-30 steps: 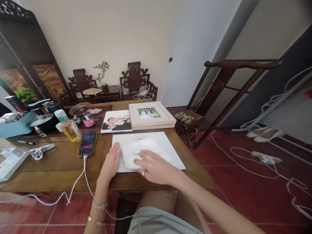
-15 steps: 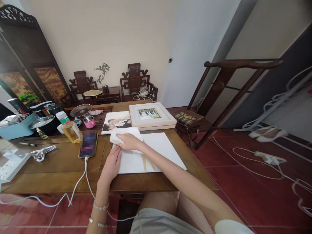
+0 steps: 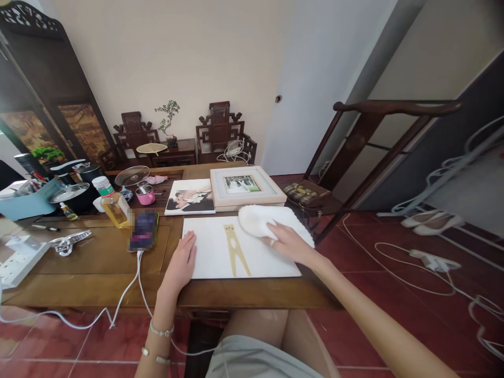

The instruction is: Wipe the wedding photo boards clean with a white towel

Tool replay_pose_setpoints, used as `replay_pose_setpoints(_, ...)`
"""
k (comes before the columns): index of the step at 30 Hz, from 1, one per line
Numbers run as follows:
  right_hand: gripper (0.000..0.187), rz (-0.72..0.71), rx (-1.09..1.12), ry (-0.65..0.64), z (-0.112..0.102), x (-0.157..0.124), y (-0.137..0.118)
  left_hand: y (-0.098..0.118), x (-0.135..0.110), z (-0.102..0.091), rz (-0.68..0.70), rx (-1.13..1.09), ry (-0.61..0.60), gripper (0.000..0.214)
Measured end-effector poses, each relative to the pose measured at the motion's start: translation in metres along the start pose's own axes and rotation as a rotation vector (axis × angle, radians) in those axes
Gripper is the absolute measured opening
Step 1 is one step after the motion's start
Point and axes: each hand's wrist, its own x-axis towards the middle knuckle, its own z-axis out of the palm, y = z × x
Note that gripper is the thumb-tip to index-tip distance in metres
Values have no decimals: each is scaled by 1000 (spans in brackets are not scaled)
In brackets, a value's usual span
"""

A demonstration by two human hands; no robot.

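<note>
A white board [image 3: 208, 257] lies flat on the table in front of me, with a tan, two-legged shape [image 3: 235, 249] on its face. My left hand [image 3: 181, 265] rests flat along the board's left edge, holding nothing. Over the board's right side, my right hand [image 3: 289, 242] presses and holds a folded white cloth [image 3: 260, 219]. Part of the cloth hangs past the board's upper right edge. The underside of the cloth is hidden.
Behind the board lie a framed photo [image 3: 248, 190] and a photo panel [image 3: 183, 209]. Left of them are a phone [image 3: 144, 231] on a cable, an oil bottle [image 3: 112, 202], a pink cup [image 3: 145, 195] and a power strip [image 3: 23, 265]. A wooden chair [image 3: 356, 136] stands at the right.
My right hand has swept the cloth from the board's upper left to its right side, uncovering the tan shape. The left hand has stayed at the left edge.
</note>
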Motion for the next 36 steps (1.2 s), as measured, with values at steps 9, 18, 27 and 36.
replay_pose_setpoints(9, 34, 5, 64, -275, -20, -103, -22, -3, -1, 2, 11, -1, -13, 41)
replay_pose_setpoints(18, 17, -53, 145, -101, -11, -11, -4, -2, -1, 1, 9, 9, -16, 42)
replay_pose_setpoints(27, 12, -22, 154, -43, 0, 25, -1, 0, -1, 1, 15, -12, 7, 40)
replay_pose_setpoints(36, 19, 42, 85, -245, -13, -93, -32, 2, -1, 0, -6, -6, -8, 41)
